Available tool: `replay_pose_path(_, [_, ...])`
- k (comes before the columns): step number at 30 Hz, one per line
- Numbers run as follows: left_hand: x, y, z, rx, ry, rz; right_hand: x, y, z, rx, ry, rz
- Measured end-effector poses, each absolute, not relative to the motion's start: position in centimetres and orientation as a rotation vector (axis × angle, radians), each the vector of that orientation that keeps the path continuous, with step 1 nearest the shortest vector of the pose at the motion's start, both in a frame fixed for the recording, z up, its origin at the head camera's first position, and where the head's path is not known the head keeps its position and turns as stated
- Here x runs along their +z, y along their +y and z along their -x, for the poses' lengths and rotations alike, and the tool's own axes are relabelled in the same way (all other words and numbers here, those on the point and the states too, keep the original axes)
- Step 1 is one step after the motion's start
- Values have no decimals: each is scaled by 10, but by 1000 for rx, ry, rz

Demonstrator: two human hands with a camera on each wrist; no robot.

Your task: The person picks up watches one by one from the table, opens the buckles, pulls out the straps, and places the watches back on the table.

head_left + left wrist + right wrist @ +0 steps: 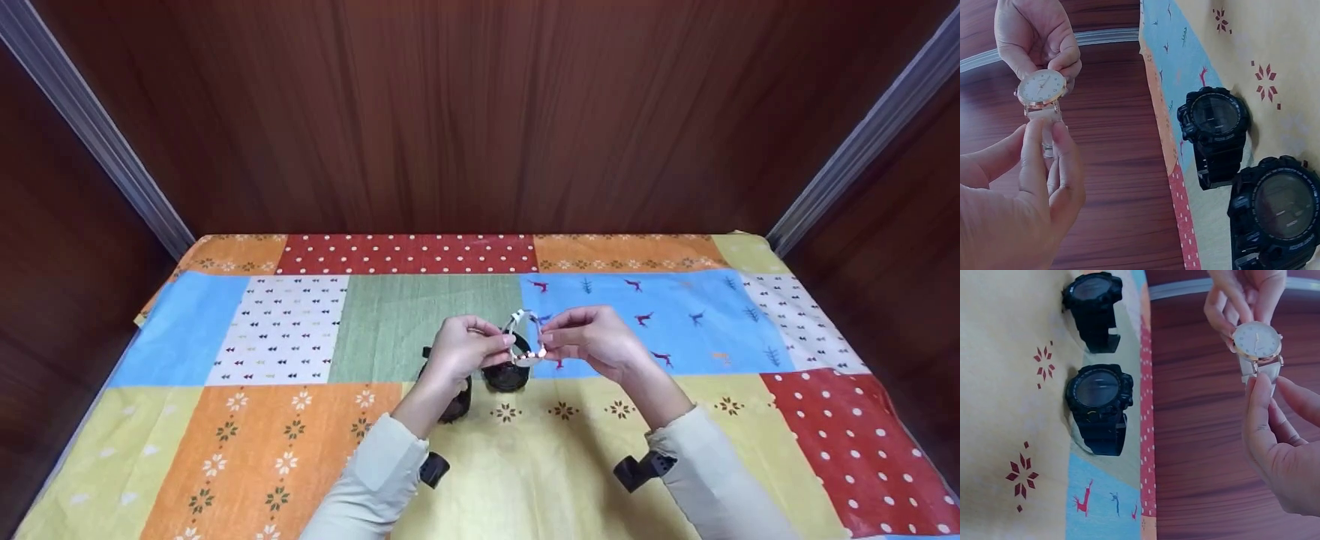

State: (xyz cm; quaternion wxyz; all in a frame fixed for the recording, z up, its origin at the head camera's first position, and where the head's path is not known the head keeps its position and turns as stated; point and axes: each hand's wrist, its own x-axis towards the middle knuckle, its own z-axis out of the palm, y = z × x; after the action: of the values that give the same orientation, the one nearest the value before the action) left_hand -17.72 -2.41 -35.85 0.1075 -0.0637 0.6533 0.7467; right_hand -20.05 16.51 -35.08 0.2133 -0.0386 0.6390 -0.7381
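Note:
A wristwatch (529,359) with a white strap, pale round dial and rose-gold case is held up off the cloth. The left hand (463,346) pinches its strap from one side between thumb and fingers. From the other side, the right hand (592,337) pinches the strap likewise. In the left wrist view the white dial (1042,86) is seen face on, with the strap partly hidden by fingers. Below the hands, two chunky black digital watches stand on the cloth: one black watch (1099,389) under the white one, another (456,405) partly behind the left wrist.
A patchwork tablecloth (285,442) covers the table. Brown wood-grain panels (480,120) enclose it at the back and both sides, with metal strips (112,135) in the corners. Both wrists carry small black cameras (433,470).

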Motion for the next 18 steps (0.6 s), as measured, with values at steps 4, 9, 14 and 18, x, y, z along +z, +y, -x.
replay_pose_path(4, [-354,-25,178,2206,1890,217,-349,164,201,-2063,1792,132])
replay_pose_path(9, [-350,-26,179,2191,1889,197,-347,163,200,-2065,1841,193])
replay_pose_path(14, [-350,-28,181,2184,1893,145,-344,161,199,-2041,1942,273])
replay_pose_path(18, [-350,-29,181,2181,1907,111,-344,159,200,-2008,2022,308])
